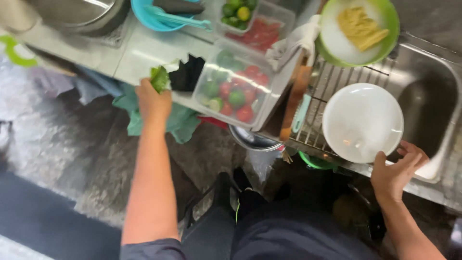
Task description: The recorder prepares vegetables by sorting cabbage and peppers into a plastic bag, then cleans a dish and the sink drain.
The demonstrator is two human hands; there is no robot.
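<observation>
We see the left hand [153, 102] closed around a crumpled green leaf [160, 78], holding it at the front edge of the pale grey surface [144, 50]. Just beside the leaf lies a black folded cloth [188, 73], and below the hand a teal cloth [180, 121] hangs over the surface edge.

Our right hand [397, 171] grips the lower right rim of a round white plate [362, 121], thumb on the top face and fingers curled beneath the rim. The plate rests on a metal wire drying rack [323, 82] set beside a stainless steel sink basin [430, 108].

Between the two hands stands a clear rectangular plastic container [237, 89] filled with red and green tomatoes. Behind it we see a second clear container [262, 31] with something red inside, and a smaller tub of green limes [237, 12] touching it. A white crumpled cloth [294, 42] lies between these containers and the rack.

At the far end of the rack sits a green-rimmed round bowl [358, 31] with a white inside, holding a yellow scouring pad [361, 28]. A light blue round bowl [161, 14] with a matching utensil stands at the back of the surface, near a large steel pot [79, 14]. A steel bowl [252, 140] shows under the front edge of the surface, below the tomato container.
</observation>
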